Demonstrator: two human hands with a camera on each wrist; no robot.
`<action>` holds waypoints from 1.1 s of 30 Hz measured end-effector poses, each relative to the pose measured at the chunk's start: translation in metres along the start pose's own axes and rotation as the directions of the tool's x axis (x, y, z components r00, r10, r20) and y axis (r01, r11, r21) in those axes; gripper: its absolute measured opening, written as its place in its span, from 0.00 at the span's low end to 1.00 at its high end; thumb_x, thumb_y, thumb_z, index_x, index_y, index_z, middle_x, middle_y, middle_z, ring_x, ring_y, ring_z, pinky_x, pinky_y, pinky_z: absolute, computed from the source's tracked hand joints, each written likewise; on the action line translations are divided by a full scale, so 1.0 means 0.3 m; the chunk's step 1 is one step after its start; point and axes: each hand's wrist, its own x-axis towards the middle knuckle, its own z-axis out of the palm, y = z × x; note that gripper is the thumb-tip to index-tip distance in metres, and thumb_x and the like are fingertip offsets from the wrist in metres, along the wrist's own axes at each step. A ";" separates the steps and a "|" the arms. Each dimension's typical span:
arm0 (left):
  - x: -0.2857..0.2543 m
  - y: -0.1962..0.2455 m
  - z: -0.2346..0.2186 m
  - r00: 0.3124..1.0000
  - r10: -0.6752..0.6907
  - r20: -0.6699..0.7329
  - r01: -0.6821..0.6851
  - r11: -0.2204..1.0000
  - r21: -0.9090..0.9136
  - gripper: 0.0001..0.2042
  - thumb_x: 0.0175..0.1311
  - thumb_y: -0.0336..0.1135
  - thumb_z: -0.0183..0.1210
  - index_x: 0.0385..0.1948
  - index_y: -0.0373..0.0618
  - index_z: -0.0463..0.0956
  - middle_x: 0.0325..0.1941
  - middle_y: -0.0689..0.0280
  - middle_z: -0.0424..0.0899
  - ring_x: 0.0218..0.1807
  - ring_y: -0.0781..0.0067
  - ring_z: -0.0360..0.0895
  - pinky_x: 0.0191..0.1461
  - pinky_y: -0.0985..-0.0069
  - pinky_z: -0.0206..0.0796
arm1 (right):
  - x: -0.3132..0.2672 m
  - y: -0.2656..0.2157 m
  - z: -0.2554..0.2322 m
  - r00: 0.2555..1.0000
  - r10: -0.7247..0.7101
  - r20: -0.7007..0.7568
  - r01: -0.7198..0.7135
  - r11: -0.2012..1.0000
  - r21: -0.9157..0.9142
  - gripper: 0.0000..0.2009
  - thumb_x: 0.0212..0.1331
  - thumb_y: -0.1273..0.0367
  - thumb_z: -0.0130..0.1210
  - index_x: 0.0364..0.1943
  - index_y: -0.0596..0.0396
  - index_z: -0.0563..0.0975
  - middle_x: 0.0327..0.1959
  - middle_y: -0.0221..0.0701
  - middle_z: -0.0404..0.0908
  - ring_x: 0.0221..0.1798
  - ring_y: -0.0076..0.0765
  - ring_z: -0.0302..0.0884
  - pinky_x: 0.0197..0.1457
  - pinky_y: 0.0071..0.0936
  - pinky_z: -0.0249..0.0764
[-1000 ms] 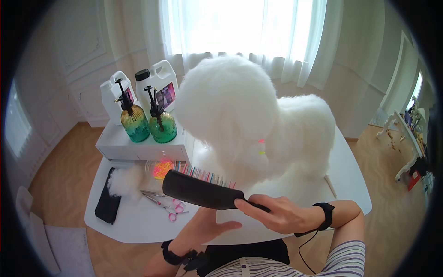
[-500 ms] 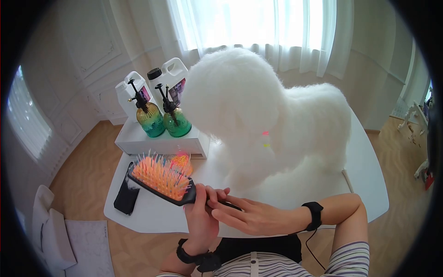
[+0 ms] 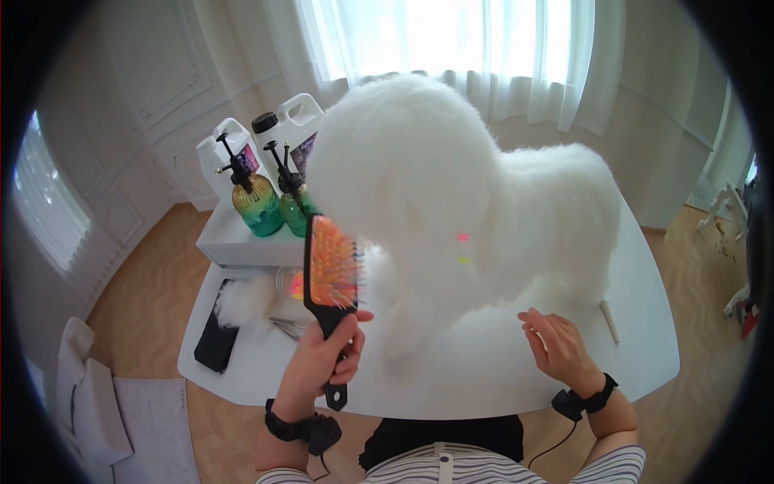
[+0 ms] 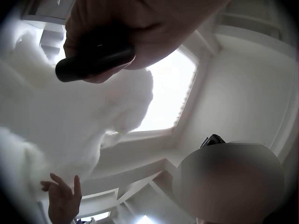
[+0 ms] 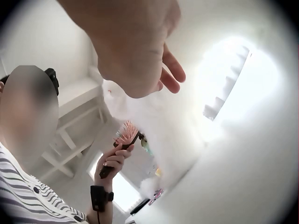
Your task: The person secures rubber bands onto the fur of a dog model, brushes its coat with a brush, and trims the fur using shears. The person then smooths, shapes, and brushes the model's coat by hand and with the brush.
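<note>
A fluffy white dog-shaped figure (image 3: 556, 210) stands on the white table (image 3: 484, 387), its head toward the left. My left hand (image 3: 322, 355) grips the black handle of a paddle brush (image 3: 332, 266), held upright with its orange, bristled pad facing right, beside the figure's front. In the left wrist view the handle (image 4: 96, 58) shows dark in the left hand (image 4: 135, 28). My right hand (image 3: 560, 347) holds nothing; its fingers are relaxed and slightly bent, in front of the figure's lower body. The right wrist view shows that hand (image 5: 135, 51) near white fur.
Two green-gold spray bottles (image 3: 256, 206) and white jugs (image 3: 227, 153) stand on a white box unit (image 3: 242, 252) at the back left. A black case (image 3: 216, 347), a fur clump (image 3: 246, 302), a bowl of colourful bands (image 3: 297, 284) and scissors (image 3: 286, 329) lie left; a pale stick (image 3: 610, 321) lies right.
The brush has passed from my right hand to my left and turned upright. My right hand has let go and moved right, away from the left hand.
</note>
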 end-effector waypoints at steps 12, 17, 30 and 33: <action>-0.141 -0.052 0.000 0.682 0.625 -0.380 -0.527 0.780 0.337 0.14 0.67 0.30 0.47 0.52 0.37 0.61 0.22 0.66 0.69 0.11 0.78 0.59 0.13 0.79 0.53 | -0.007 0.023 0.033 0.993 -0.011 -0.114 0.017 0.998 0.057 0.20 0.47 0.83 0.55 0.47 0.60 0.71 0.29 0.36 0.80 0.25 0.37 0.77 0.28 0.27 0.74; -0.068 -0.113 -0.032 0.579 0.804 0.131 -0.238 0.013 0.971 0.25 0.44 0.16 0.52 0.50 0.36 0.65 0.27 0.51 0.75 0.26 0.48 0.74 0.29 0.66 0.66 | -0.009 0.022 0.035 0.997 -0.005 -0.079 0.010 0.998 0.057 0.20 0.45 0.83 0.55 0.47 0.58 0.72 0.28 0.35 0.80 0.24 0.35 0.77 0.27 0.27 0.74; 0.027 0.108 -0.139 -0.020 0.962 0.273 -0.183 -0.272 0.945 0.23 0.50 0.25 0.59 0.50 0.37 0.63 0.33 0.52 0.76 0.30 0.48 0.77 0.31 0.67 0.67 | -0.023 0.052 0.057 0.982 0.163 -0.092 -0.147 0.977 0.157 0.14 0.51 0.81 0.53 0.44 0.60 0.75 0.26 0.33 0.80 0.24 0.34 0.78 0.26 0.26 0.73; 0.048 0.123 -0.144 -0.088 0.960 0.267 -0.148 -0.277 0.949 0.24 0.48 0.23 0.59 0.49 0.36 0.63 0.32 0.53 0.75 0.29 0.51 0.76 0.29 0.66 0.66 | -0.029 0.056 0.052 0.977 0.196 -0.080 -0.181 0.969 0.168 0.14 0.51 0.81 0.54 0.43 0.59 0.75 0.26 0.33 0.80 0.24 0.34 0.78 0.26 0.26 0.73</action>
